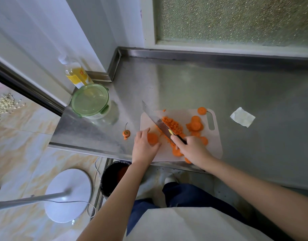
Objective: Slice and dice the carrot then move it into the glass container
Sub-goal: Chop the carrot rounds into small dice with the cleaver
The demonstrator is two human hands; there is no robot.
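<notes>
Green plastic lids the glass container (90,101), which stands closed at the left centre of the frame, on the desk (254,87) left of the cutting board (217,146). It will have to be opened before anything goes in. A cut-off carrot end (126,133) lies on the steel between them. At the board's left edge the left hand (144,145) holds one round slice (152,138) flat between thumb and forefinger. The knife (158,122) slants just right of it, with the blade pointing to the upper left and the handle clamped in the right hand (191,148). Right of the blade sits the pile of diced carrot (173,126); further right, more whole slices (195,125) wait. Dicing looks roughly half done. To do it well, tuck the left fingertips back from the edge, cut the slice into strips, turn them, cross-cut, and keep the pieces on the board.
</notes>
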